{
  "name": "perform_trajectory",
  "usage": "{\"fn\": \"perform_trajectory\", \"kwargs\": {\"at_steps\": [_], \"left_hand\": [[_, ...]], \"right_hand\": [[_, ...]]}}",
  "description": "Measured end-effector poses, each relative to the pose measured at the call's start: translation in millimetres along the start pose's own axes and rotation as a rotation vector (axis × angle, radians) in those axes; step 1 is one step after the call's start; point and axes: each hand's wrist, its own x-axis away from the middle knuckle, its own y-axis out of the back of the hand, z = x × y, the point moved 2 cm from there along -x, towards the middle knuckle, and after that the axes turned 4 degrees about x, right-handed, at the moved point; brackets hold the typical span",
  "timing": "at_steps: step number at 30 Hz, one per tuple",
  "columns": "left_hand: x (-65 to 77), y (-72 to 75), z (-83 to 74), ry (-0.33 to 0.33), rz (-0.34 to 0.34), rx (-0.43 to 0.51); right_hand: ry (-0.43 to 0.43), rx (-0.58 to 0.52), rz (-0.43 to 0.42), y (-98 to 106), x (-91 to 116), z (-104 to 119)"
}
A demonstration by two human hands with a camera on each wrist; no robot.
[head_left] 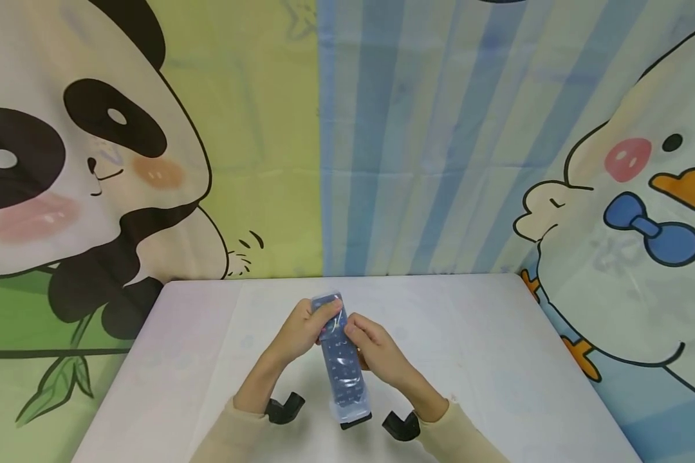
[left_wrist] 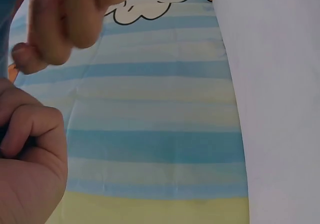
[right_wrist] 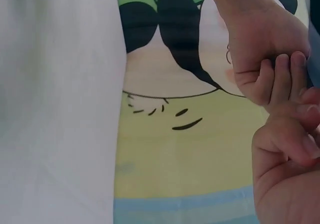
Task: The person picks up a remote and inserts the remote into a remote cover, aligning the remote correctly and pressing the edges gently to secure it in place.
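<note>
A long blue remote control (head_left: pixel 344 370) with rows of small pale marks is held over the table, wrapped in a shiny clear plastic sleeve. Its black end (head_left: pixel 356 422) pokes out at the bottom. My left hand (head_left: pixel 301 331) grips the upper part, thumb across the front and fingers behind. At the right edge, my right hand (head_left: pixel 379 350) pinches the sleeve with curled fingers. In the left wrist view the left hand (left_wrist: pixel 35 154) is lower left and the blurred right hand (left_wrist: pixel 72 19) above. The right wrist view shows the right hand (right_wrist: pixel 287 164) below the left hand (right_wrist: pixel 270 54).
A white table (head_left: pixel 469 360) lies under both hands. Behind it hangs a cloth with a panda (head_left: pixel 168 251), stripes and a white bird (head_left: pixel 608 296). Black curved pieces, one at the left wrist (head_left: pixel 286 409) and one at the right (head_left: pixel 401 426), jut inward.
</note>
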Motion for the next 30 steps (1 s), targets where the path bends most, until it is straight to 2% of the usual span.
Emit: {"fn": "perform_trajectory", "kwargs": {"at_steps": [4,8,11,17,19,22,25,28,30], "left_hand": [[-1.5,-4.5,2.5,-0.017,0.09,-0.047],[-1.3,-6.4,2.7,-0.035,0.109,-0.058],[-1.7,-7.8,1.8,-0.032,0.093,-0.061],[2.3,-11.6,2.1,-0.001,-0.018,-0.121],[8.1,-13.2,2.1,-0.03,-0.033,-0.152],[17.1,-17.8,2.8,-0.108,0.015,-0.199],[22.5,-23.8,1.5,-0.195,0.076,-0.223],[24.3,-27.9,0.0,-0.275,0.089,-0.225],[25.7,-29.6,0.2,-0.302,0.096,-0.217]], "right_hand": [[-0.016,-0.104,0.04,-1,-6,-2],[0.004,-0.127,0.095,1,-7,-1],[0.016,-0.146,0.095,1,-6,-1],[0.069,-0.161,-0.015,4,-8,-4],[0.101,-0.171,-0.053,8,-8,-4],[0.133,-0.193,-0.093,16,-9,-3],[0.133,-0.223,-0.117,20,-10,0],[0.113,-0.24,-0.148,19,-9,2],[0.105,-0.23,-0.176,17,-8,3]]}}
